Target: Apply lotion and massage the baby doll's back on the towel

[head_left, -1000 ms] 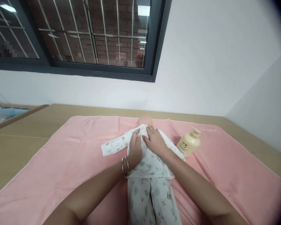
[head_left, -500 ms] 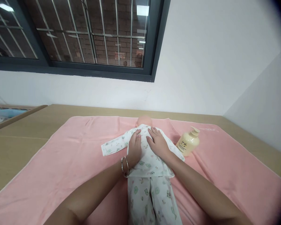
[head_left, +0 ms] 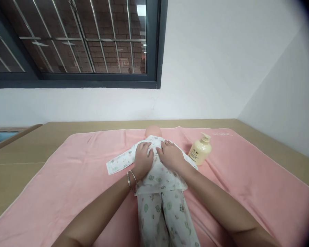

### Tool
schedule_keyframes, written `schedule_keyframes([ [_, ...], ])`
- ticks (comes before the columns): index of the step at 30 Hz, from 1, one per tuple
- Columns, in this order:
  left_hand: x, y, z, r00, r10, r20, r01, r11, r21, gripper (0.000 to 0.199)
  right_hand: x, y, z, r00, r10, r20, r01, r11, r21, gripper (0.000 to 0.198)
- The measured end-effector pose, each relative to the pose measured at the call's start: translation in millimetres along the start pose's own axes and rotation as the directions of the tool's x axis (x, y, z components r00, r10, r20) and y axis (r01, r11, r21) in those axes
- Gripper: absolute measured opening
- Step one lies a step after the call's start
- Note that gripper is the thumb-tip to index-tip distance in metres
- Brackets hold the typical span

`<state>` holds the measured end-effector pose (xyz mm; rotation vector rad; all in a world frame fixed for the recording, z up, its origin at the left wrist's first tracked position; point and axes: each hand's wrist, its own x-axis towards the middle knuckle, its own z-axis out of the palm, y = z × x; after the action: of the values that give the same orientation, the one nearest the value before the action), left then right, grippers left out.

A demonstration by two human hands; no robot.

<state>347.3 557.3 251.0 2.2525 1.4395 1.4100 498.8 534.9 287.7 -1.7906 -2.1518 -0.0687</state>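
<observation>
A baby doll (head_left: 158, 175) in a white patterned top and matching trousers (head_left: 150, 212) lies stretched out before me. Its bald head (head_left: 153, 131) points to the far side, and I cannot make out its face. My left hand (head_left: 143, 159) rests on the left of the doll's upper body, fingers laid over the cloth. On the right side of the same area lies my right hand (head_left: 171, 156), open with its palm down. Neither hand grasps anything. The left sleeve (head_left: 120, 162) spreads flat outward, while my right forearm partly covers the other sleeve.
A pale yellow pump bottle (head_left: 201, 151) stands by the doll's right sleeve. Under everything is a pink blanket (head_left: 79, 185) on a wooden surface (head_left: 23, 164). Behind are a white wall (head_left: 201, 68) and a dark-framed barred window (head_left: 92, 84).
The view has swung slightly to the right, so the scene sits farther left. Both hands stay on the doll's upper body, their fingers shifted a little over the top.
</observation>
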Motion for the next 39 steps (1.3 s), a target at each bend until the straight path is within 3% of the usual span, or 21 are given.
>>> schedule_keyframes([
  [5, 8.8, -13.4, 2.0, 0.99, -0.092, 0.108, 0.082, 0.992, 0.096, 0.043, 24.2, 16.9, 13.1, 0.999, 0.024, -0.024, -0.023, 0.999, 0.029, 0.049],
  [11, 13.3, -17.8, 0.7, 0.966, -0.051, 0.253, -0.007, 0.975, 0.223, 0.05, 22.6, 14.7, 18.9, 0.999, -0.045, 0.004, 0.045, 0.999, -0.006, 0.047],
  [15, 9.0, -7.5, -4.5, 0.976, 0.1, 0.195, -0.153, 0.947, 0.281, 0.038, 3.0, -4.6, 15.1, 0.996, -0.085, -0.004, 0.084, 0.994, -0.07, 0.05],
  [17, 6.5, -3.5, -5.4, 0.981, 0.13, 0.145, -0.168, 0.939, 0.3, 0.032, -4.0, -10.3, 12.0, 0.995, -0.101, -0.004, 0.1, 0.99, -0.096, 0.048],
  [20, 6.6, -5.5, -3.6, 0.992, 0.069, 0.11, -0.097, 0.958, 0.271, 0.032, -0.6, -6.0, 10.6, 0.998, -0.065, 0.009, 0.065, 0.997, -0.036, 0.049],
  [25, 14.1, -18.7, 0.4, 0.976, -0.072, 0.206, 0.017, 0.967, 0.254, 0.049, 23.8, 15.4, 21.4, 0.999, -0.033, 0.029, 0.032, 0.999, 0.021, 0.054],
  [29, 14.8, -13.2, -1.7, 0.967, 0.048, 0.251, -0.114, 0.96, 0.257, 0.043, 24.4, 12.6, 25.9, 0.998, -0.051, 0.036, 0.051, 0.999, 0.008, 0.053],
  [32, 10.4, -3.3, -3.8, 0.97, 0.138, 0.202, -0.194, 0.937, 0.289, 0.036, 12.5, -0.3, 21.2, 0.998, -0.065, 0.02, 0.065, 0.998, -0.018, 0.051],
  [36, 7.5, -2.5, -4.2, 0.987, 0.091, 0.133, -0.129, 0.941, 0.313, 0.031, 3.2, -7.9, 13.6, 0.999, -0.049, 0.014, 0.05, 0.998, -0.043, 0.049],
  [39, 11.2, -11.5, -3.6, 0.984, 0.02, 0.174, -0.073, 0.95, 0.304, 0.04, 10.7, 0.2, 13.7, 0.999, 0.008, 0.031, -0.008, 1.0, -0.01, 0.053],
])
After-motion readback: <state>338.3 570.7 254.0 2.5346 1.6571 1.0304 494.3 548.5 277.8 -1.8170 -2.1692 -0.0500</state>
